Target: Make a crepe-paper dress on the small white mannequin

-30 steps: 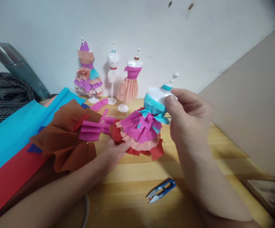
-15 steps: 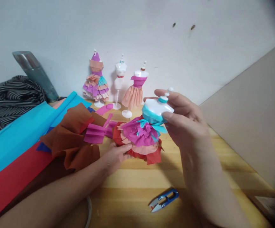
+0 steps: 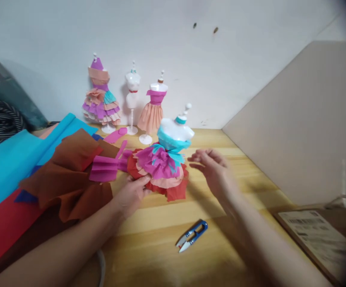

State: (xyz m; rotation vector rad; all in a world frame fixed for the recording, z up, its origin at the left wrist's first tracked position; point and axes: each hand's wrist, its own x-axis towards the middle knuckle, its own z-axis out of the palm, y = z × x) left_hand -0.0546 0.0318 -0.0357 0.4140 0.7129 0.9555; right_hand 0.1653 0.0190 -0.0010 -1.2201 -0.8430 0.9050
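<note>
A small white mannequin (image 3: 175, 129) wears a crepe-paper dress (image 3: 161, 161) with a turquoise bodice and ruffles of magenta, peach and red. My left hand (image 3: 133, 193) grips it low at the skirt, thumb over the ruffles; the stand is hidden. The mannequin leans slightly to the right. Just right of the skirt, my right hand (image 3: 210, 167) is apart from it, fingers loosely bent and a little spread, with nothing seen in them. Below lies a pair of blue thread snips (image 3: 192, 236) on the wooden table (image 3: 149, 243).
Three mannequins stand along the wall: one in a tiered dress (image 3: 101, 91), one nearly bare (image 3: 132, 81), one in a peach skirt (image 3: 151, 115). Brown crepe paper (image 3: 71, 171), turquoise sheets (image 3: 8, 159) and magenta pieces (image 3: 103, 167) lie left. A labelled cardboard piece (image 3: 319, 235) sits right.
My right hand has let go of the mannequin's shoulder and moved down and away to its right. My left hand still holds the skirt. The view has turned rightward.
</note>
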